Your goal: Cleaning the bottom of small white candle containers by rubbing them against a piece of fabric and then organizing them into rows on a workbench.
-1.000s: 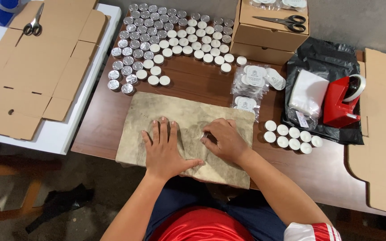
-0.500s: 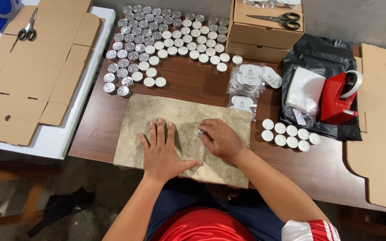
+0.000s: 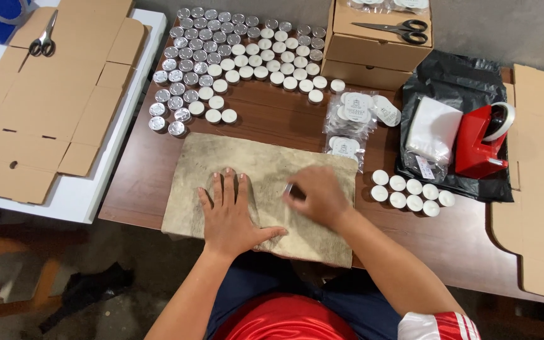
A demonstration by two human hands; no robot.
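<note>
clear labelled packets (image 3: 355, 119), brown cardboard boxes (image 3: 379, 41)

The right hand (image 3: 315, 196) is smeared by motion, and the small silvery thing at its fingertips is too blurred to identify. At twelve o'clock the brown cardboard box (image 3: 378, 39) runs off the top edge. At three o'clock the flat brown cardboard sheet (image 3: 541, 182) is cut off by the frame's right side.
</note>
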